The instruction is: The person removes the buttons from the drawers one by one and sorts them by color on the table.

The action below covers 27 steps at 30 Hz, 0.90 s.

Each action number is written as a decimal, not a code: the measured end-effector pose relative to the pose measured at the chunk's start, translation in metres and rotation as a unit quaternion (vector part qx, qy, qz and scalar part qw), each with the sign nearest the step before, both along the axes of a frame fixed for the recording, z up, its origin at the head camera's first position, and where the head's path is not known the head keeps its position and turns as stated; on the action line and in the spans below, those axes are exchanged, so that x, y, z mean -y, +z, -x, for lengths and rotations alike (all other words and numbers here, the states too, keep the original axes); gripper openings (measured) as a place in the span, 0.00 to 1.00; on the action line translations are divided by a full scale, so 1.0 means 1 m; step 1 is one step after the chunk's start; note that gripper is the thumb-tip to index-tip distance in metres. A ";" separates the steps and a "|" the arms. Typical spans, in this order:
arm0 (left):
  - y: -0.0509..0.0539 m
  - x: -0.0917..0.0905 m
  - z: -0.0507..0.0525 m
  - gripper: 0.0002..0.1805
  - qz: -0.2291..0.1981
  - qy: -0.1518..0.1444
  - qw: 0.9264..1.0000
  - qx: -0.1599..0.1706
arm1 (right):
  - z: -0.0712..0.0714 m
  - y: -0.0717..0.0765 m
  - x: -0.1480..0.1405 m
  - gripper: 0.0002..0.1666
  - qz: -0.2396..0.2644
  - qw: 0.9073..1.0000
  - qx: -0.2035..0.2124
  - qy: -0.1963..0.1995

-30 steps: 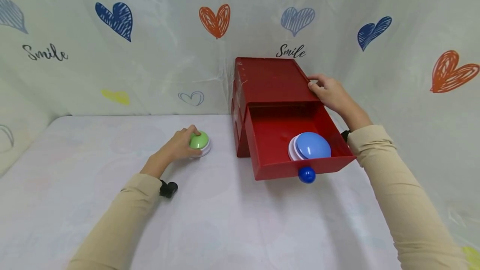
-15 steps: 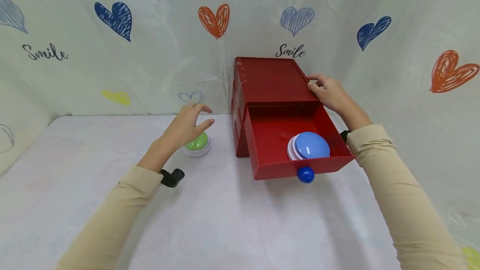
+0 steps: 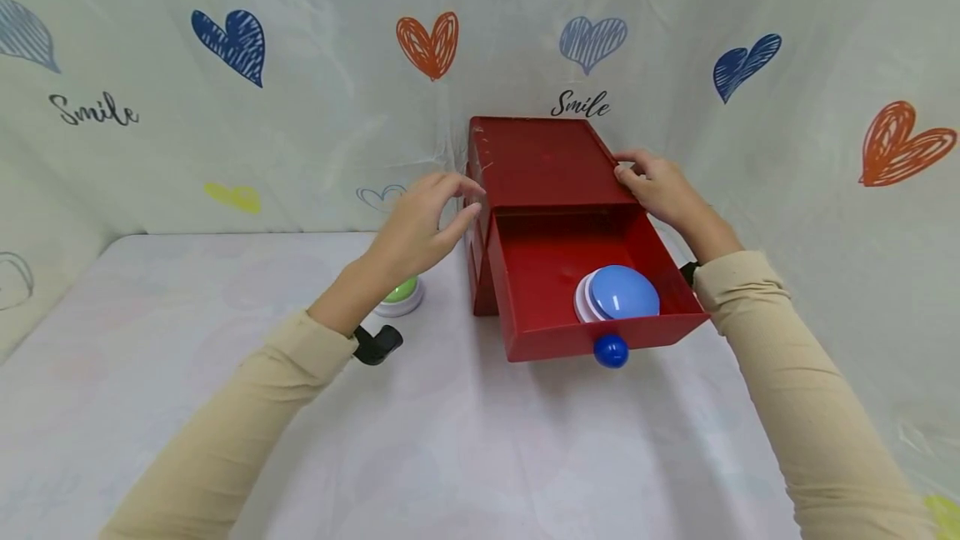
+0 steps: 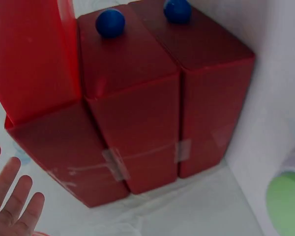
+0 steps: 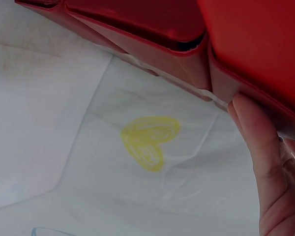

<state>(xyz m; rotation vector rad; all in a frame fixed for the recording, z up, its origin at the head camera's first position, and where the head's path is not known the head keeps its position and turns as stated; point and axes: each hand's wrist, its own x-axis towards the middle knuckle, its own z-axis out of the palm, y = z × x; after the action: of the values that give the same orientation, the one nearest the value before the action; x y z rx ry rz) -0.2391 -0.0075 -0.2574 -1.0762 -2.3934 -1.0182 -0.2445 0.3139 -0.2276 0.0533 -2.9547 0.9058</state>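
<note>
Wrist (image 3: pixel 351 298) partly hides green button (image 3: pixel 403 297); left grip (image 3: pixel 422 227) spread, right grip (image 3: pixel 663 188) pinching cabinet (image 3: pixel 543 163) edge.

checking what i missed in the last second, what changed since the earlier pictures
The left hand let go of the green dome button, rose and moved right; it now hovers near the left side of the red drawer cabinet. The right hand stays on the cabinet's right edge; the top drawer stays pulled out, the blue dome button inside it.

White tabletop (image 3: pixel 450 448) beneath a red drawer cabinet (image 3: pixel 547 161) and, beside it, a green-domed white button (image 3: pixel 401 300).
</note>
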 end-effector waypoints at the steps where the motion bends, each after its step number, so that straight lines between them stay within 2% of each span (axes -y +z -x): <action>1: 0.002 -0.003 -0.001 0.13 -0.004 -0.008 1.000 -0.008 | 0.000 0.000 0.000 0.31 -0.001 1.000 -0.001 0.000; 7: 0.011 -0.023 -0.012 0.15 0.012 -0.053 0.998 -0.031 | 0.001 0.000 -0.001 0.30 -0.003 1.000 -0.003 0.003; 15: 0.021 -0.053 -0.032 0.21 0.093 -0.098 0.991 -0.025 | 0.002 0.000 0.000 0.31 -0.005 1.000 -0.004 0.003; 18: 0.022 -0.064 -0.037 0.24 0.141 -0.109 0.984 -0.023 | 0.001 0.000 0.000 0.30 -0.006 1.000 -0.004 0.002; 22: 0.023 -0.075 -0.040 0.28 0.200 -0.127 0.971 -0.027 | 0.001 0.000 0.000 0.31 -0.009 1.000 -0.009 0.003; 27: 0.024 -0.087 -0.042 0.31 0.248 -0.150 0.957 -0.011 | 0.000 0.001 0.000 0.30 -0.010 1.000 -0.016 0.004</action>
<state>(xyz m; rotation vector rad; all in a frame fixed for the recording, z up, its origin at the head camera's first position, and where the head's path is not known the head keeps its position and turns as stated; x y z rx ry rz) -0.1971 0.0792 -0.2330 -1.6505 -2.5866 -0.4784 -0.2449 0.3136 -0.2268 0.0813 -2.9360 0.8669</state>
